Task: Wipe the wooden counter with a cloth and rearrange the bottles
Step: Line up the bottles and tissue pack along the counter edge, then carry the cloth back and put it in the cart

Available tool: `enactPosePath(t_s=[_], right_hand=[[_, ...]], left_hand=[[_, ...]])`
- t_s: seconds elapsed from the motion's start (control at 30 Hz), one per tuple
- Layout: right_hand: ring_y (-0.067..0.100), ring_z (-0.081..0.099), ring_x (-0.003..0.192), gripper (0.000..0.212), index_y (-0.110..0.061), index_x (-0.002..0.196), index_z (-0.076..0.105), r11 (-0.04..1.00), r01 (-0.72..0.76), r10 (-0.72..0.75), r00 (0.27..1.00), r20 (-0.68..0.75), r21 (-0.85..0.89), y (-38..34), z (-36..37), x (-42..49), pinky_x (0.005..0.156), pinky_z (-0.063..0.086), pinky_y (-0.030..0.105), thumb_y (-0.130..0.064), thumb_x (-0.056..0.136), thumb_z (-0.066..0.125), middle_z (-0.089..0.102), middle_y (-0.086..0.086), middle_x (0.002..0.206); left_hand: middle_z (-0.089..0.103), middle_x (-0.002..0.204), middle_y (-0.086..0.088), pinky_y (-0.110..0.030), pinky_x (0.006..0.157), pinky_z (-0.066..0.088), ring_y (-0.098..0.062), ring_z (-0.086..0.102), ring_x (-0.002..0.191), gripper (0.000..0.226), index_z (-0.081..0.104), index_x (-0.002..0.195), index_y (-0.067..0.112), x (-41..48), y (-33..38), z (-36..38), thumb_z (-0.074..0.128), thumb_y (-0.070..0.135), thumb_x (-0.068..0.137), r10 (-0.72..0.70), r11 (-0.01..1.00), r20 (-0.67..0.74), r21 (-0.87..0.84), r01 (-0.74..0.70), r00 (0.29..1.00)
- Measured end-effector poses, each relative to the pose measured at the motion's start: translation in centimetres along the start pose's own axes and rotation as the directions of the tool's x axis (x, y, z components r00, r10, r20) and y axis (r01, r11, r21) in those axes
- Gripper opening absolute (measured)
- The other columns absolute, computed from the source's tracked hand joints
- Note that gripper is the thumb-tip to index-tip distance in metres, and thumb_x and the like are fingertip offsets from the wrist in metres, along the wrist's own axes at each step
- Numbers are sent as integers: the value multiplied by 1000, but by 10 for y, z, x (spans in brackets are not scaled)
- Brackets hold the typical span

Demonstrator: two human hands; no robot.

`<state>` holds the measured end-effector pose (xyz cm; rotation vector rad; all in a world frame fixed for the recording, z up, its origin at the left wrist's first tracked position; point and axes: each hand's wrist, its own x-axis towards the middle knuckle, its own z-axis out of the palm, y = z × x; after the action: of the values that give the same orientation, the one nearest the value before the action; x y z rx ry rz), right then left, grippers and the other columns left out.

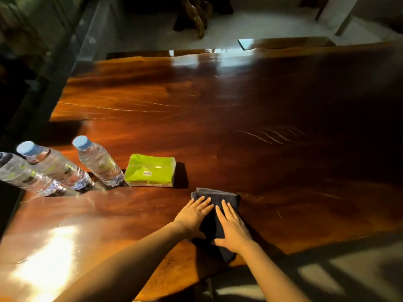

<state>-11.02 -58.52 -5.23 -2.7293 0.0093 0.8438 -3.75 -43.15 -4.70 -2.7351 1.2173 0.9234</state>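
Note:
A dark folded cloth (214, 198) lies on the glossy wooden counter (218, 118) near its front edge. My left hand (194, 214) and my right hand (232, 227) both rest flat on the cloth, fingers spread, pressing it down side by side. Three clear water bottles with pale blue caps stand upright at the left: one (98, 163) nearest the middle, a second (53, 165) left of it, a third (20, 174) at the frame's left edge, partly cut off.
A green tissue pack (151, 170) lies between the bottles and the cloth. The counter has an irregular live edge with a notch at the left near the bottles. Pale floor and a carved wooden base show beyond the far edge.

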Motion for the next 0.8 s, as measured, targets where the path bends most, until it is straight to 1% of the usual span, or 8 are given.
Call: enactPosePath(t_s=[0.07, 0.17, 0.33, 0.47, 0.57, 0.63, 0.7, 0.8], right_hand=[[23, -17, 148, 100, -20, 153, -6, 1000, 19, -19, 1000, -10, 7, 0, 1, 0, 121, 5, 39, -42, 85, 64, -21, 4, 160], [23, -16, 148, 94, -20, 154, -3, 999, 40, -40, 999, -14, 11, -2, 4, -2, 121, 5, 39, -42, 88, 60, -19, 4, 161], [20, -10, 150, 75, -20, 154, 2, 989, 100, -106, 993, -44, -108, -9, 11, -9, 122, 4, 32, -38, 97, 47, -11, 3, 162], [18, -2, 150, 63, -18, 153, 7, 972, 121, -127, 992, -16, -199, -23, 15, -12, 122, 13, 30, -26, 101, 41, -3, 2, 163], [18, 7, 150, 62, -18, 151, 18, 970, 123, -131, 991, -25, -211, -35, 17, -13, 117, 29, 35, -13, 97, 48, 5, 3, 163], [17, 11, 149, 61, -18, 149, 23, 961, 142, -149, 989, -12, -236, -45, 15, -10, 113, 35, 37, -8, 95, 49, 8, 3, 163], [16, 13, 149, 60, -16, 150, 22, 946, 183, -187, 982, 8, -266, -58, 12, -6, 111, 35, 38, -5, 95, 45, 10, 3, 162], [15, 20, 147, 58, -13, 150, 22, 905, 299, -307, 951, 24, -302, -85, 11, -1, 112, 33, 31, -6, 96, 42, 18, 4, 161]], left_hand=[[-2, 160, -3, -39, 119, -2, -22, -4, 148, 96, 7, 151, 20, 0, -2, 3, 65, 47, 79, -9, 1000, -13, 14, 9, 1000], [4, 160, 0, -38, 120, 1, -20, -1, 148, 87, 13, 150, 23, -6, -3, 10, 62, 47, 82, -35, 998, -57, -58, 32, 998], [18, 158, 3, -34, 119, 9, -15, 9, 147, 64, 29, 145, 24, -23, 10, 29, 55, 38, 89, -147, 980, -162, -157, 122, 976], [29, 155, -1, -32, 118, 15, -16, 21, 145, 59, 35, 143, 18, -37, 24, 36, 56, 33, 89, -272, 952, -206, -199, 232, 940], [38, 150, -6, -34, 116, 22, -19, 31, 141, 57, 42, 138, 15, -49, 26, 37, 58, 33, 87, -340, 928, -200, -231, 293, 919], [51, 140, -9, -37, 109, 33, -24, 44, 132, 49, 51, 128, 11, -61, 25, 38, 60, 31, 84, -385, 908, -205, -257, 330, 900], [60, 124, -11, -40, 95, 42, -29, 54, 117, 39, 55, 116, 10, -75, 22, 38, 60, 28, 83, -443, 880, -207, -289, 378, 872], [63, 114, -12, -42, 82, 45, -31, 57, 106, 32, 55, 110, 11, -102, 12, 42, 60, 25, 82, -546, 814, -198, -354, 460, 814]])
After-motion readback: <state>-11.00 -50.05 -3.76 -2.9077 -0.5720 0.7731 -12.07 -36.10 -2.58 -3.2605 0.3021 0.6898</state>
